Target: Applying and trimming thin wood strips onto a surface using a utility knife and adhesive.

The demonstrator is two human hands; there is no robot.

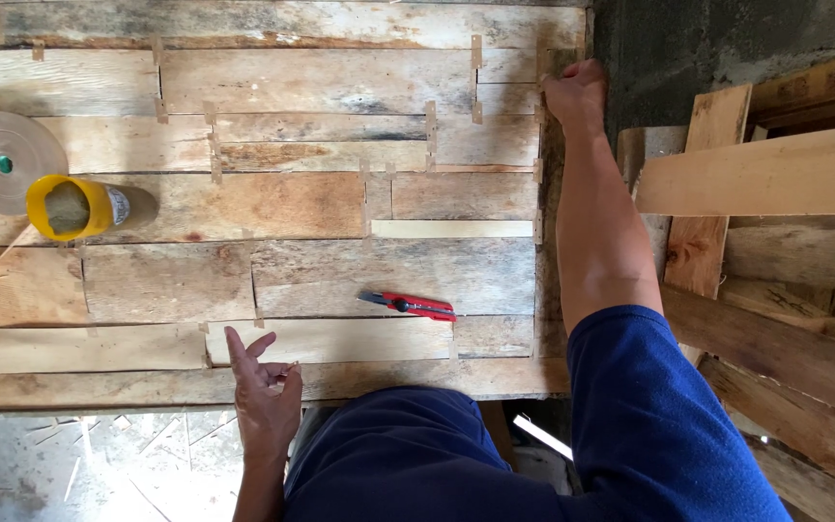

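Observation:
A wide sheet of patched wood veneer lies flat in front of me, its pieces joined by short strips of brown tape. My left hand hovers at the near edge with its fingers loosely spread, nothing clearly in it. My right hand reaches to the far right corner and presses down on the veneer's edge. A red and black utility knife rests on the veneer between my hands.
A flat roll of brown paper tape and a yellow-rimmed cup sit at the left. Stacked wooden planks lie to the right. Scraps litter the concrete floor below the near edge.

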